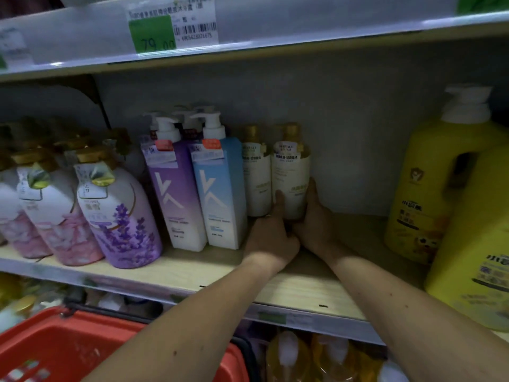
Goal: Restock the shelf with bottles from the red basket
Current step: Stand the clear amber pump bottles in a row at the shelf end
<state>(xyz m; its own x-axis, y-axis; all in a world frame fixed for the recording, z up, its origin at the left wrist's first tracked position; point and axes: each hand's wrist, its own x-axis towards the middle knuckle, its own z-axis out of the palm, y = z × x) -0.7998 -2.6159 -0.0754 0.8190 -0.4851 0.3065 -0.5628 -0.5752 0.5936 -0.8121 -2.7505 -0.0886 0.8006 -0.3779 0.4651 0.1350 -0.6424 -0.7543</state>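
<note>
Red basket [63, 351] low, near, bottom left. Both arms reach over wood shelf [297, 288]. Left hand [271, 235] and right hand [314, 221] wrap round bottom of cream bottle with gold cap [290, 172], standing far back on shelf, beside same kind of bottle [256, 175].

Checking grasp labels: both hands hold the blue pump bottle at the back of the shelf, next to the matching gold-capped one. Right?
Not quite. The head view shows the left hand and right hand holding a cream gold-capped bottle, not the blue pump bottle. The rest holds: it stands at the back of the shelf, beside a matching bottle.
</note>
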